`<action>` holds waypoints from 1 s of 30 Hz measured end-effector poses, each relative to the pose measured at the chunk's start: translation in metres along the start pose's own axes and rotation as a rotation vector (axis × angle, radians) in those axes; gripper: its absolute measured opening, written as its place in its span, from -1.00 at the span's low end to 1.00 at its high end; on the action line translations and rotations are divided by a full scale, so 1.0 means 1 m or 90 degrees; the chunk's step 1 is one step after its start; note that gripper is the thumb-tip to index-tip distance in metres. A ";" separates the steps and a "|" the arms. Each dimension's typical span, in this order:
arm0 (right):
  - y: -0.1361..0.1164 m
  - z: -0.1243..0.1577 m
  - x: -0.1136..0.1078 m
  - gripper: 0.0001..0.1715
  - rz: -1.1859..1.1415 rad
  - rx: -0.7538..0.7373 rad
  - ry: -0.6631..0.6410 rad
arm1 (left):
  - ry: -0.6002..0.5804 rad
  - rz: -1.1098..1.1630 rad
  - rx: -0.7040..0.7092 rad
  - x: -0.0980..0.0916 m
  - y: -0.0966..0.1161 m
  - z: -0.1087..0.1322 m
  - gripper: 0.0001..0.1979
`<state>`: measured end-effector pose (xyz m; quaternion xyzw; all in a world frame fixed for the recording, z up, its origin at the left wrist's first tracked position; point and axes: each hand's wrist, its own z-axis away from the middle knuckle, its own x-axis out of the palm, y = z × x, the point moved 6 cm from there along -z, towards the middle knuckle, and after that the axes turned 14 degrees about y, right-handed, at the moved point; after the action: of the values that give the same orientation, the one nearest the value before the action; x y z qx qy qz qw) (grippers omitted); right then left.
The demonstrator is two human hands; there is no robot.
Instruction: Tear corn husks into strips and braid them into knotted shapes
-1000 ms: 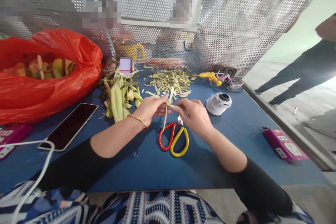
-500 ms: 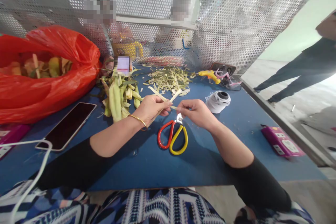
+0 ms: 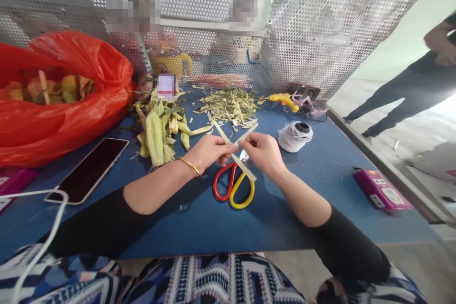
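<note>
Pale corn husk strips (image 3: 246, 169) cross each other between my two hands. My left hand (image 3: 209, 151), with a gold bangle at the wrist, pinches them near the crossing with thumb and forefinger. From the other side, my right hand (image 3: 262, 153) pinches the husk at the same crossing, its fingertips close to the left ones. One strip slants down to the right over the scissors (image 3: 242, 195), which lie on the blue table with red and yellow handles towards me. Part of their blades is hidden by the husk and my hands.
Corn husks (image 3: 155, 135) lie left of a heap of shredded husk (image 3: 231, 107). A red plastic bag (image 3: 107, 73), a phone (image 3: 90, 171) and a white cable are at left. At right are a thread spool (image 3: 295, 138), a yellow glue gun (image 3: 284, 100) and a purple packet (image 3: 383, 190). A perforated metal screen stands behind.
The husk strips have turned into a clearer cross, with one end now reaching down over the scissors. My right hand has shifted slightly, bringing its fingertips to the crossing.
</note>
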<state>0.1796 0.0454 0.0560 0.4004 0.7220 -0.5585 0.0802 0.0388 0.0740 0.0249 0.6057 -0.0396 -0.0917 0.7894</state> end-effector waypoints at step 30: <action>-0.006 -0.006 0.006 -0.71 0.080 -0.172 -0.118 | -0.086 -0.010 -0.067 0.009 -0.001 0.015 -0.75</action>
<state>0.1739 0.0535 0.0589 0.3771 0.7535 -0.4850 0.2339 0.0445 0.0581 0.0272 0.5563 -0.0835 -0.1406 0.8147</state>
